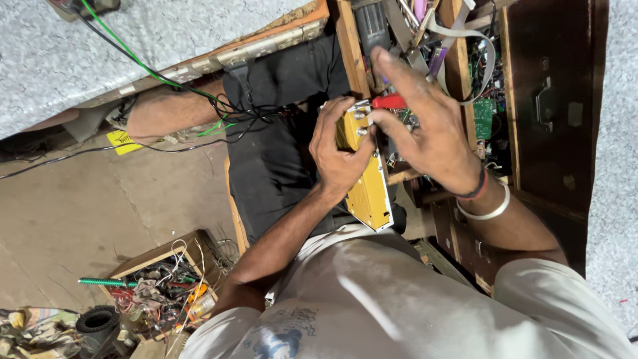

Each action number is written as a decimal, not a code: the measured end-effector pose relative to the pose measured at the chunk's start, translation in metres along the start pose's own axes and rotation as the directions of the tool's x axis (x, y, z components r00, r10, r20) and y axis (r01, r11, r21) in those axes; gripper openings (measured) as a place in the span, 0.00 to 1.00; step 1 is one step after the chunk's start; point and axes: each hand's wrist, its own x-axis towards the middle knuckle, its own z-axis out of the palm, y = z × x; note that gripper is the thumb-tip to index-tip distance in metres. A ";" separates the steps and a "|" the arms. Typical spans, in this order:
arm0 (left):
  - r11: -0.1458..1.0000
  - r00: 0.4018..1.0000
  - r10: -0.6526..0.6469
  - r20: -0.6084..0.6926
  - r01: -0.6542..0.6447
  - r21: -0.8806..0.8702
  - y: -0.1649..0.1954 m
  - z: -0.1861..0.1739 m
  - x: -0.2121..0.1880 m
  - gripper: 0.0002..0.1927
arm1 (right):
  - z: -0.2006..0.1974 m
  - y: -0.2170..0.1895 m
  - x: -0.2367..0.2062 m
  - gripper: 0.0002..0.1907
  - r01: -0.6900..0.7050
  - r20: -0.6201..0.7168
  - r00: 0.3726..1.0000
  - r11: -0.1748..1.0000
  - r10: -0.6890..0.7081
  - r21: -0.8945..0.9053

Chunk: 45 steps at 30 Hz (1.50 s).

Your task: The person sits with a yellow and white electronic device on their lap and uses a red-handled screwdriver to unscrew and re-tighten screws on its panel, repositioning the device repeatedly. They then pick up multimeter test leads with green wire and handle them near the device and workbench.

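- Head view: left hand [339, 149] is wrapped tight round the top end of a yellow metal box [365, 179]. The box is a long flat case w/ little silver plugs on its top edge.
- The box is held up in the air over the person's lap, in front of the white shirt [372, 299], just by a wooden drawer [458, 80] full of bits.
- Right hand [425, 133] is right next to the box top, fingers spread wide. Thumb & a finger pinch a red-handled tool [389, 101]. Can't see the tool's tip, so can't tell what kind it is.
- Both hands are close together, nearly touching at the box top.
- The box looks stiff & hard, prob. thin metal. Looks light enough for one hand. Smooth sides may be a bit slippy. Best to grip it round the long flat sides, not by the small plugs, as those could bend.
- In the drawer: a green circuit board [484, 116], grey flat cable [465, 33] & lots of wires.
- Right wrist has a silver bangle [488, 211] & a dark band.
- Down on the floor: a wooden box of wires [159, 286] w/ a green-handled tool [106, 282] lying on it.
- Black & green wires [166, 80] run over a wooden edge at the top left.
- A yellow tag [123, 141] lies on the floor by a bare leg.
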 end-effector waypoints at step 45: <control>0.975 0.902 -0.113 0.417 0.182 -0.130 -0.065 -0.023 0.038 0.21 | 0.012 0.083 -0.025 0.07 -0.263 0.272 0.887 0.893 0.372 -0.364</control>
